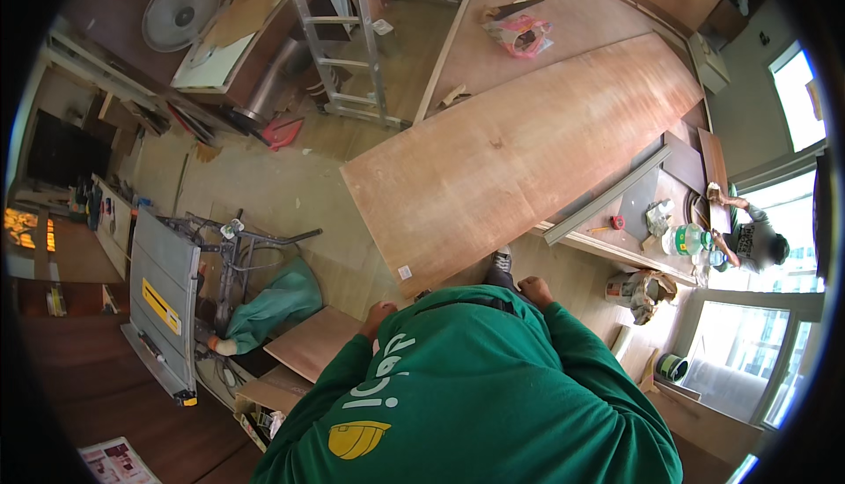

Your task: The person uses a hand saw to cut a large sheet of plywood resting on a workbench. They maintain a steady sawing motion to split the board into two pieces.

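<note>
A long plywood sheet (pixel 519 154) lies diagonally in front of me, its near end jutting past the large workbench (pixel 458 62), with a small label at that end. My left hand (pixel 381 312) is at my side, just below the board's near corner, with fingers curled. My right hand (pixel 534 289) is held low right of my shoe (pixel 502 262), below the board's edge, also curled. I cannot make out whether either hand holds anything. A smaller wooden panel (pixel 308 334) lies low to my left.
A tilted table saw (pixel 163 299) with a green bag (pixel 273 304) stands left. An aluminium ladder (pixel 339 62) stands ahead. At right, a co-worker (pixel 748 242) works by the window near a water bottle (pixel 682 239), tape measure (pixel 616 222) and bucket (pixel 629 290).
</note>
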Demonstrator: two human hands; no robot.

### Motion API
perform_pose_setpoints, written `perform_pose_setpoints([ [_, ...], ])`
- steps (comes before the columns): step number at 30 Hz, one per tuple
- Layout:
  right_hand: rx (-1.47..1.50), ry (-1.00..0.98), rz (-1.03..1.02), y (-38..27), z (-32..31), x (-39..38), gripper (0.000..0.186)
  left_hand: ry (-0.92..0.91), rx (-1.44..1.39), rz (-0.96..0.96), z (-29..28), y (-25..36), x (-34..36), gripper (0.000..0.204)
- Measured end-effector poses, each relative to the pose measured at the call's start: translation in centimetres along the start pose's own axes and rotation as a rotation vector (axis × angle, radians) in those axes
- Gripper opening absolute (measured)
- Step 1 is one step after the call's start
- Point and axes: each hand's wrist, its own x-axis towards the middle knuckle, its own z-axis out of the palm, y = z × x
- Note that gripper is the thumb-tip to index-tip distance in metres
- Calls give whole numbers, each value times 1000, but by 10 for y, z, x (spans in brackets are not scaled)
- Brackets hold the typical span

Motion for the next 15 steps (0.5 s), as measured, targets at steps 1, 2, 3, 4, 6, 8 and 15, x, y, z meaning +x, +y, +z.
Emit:
perform_pose_setpoints([
  [1, 1, 0, 12, 0, 0, -1, 37, 30, -79, -30, 1, 3, -3, 28],
  [2, 3, 1, 25, -1, 1, -2, 36, 60, -158, -60, 3, 6, -6, 29],
  [3, 10, 3, 20, -2, -1, -5, 36, 71, -216, -108, 6, 10, -8, 29],
  [4, 18, 4, 15, -2, -2, -7, 35, 82, -273, -156, 9, 14, -11, 30],
  [6, 20, 1, 9, -4, -3, -9, 34, 70, -261, -169, 11, 21, -13, 30],
  [8, 5, -9, 6, -5, -3, -9, 33, 24, -122, -97, 11, 24, -12, 30],
  [15, 20, -2, 47, -19, -1, -8, 33, -21, -150, 42, 20, 1, 2, 36],
])
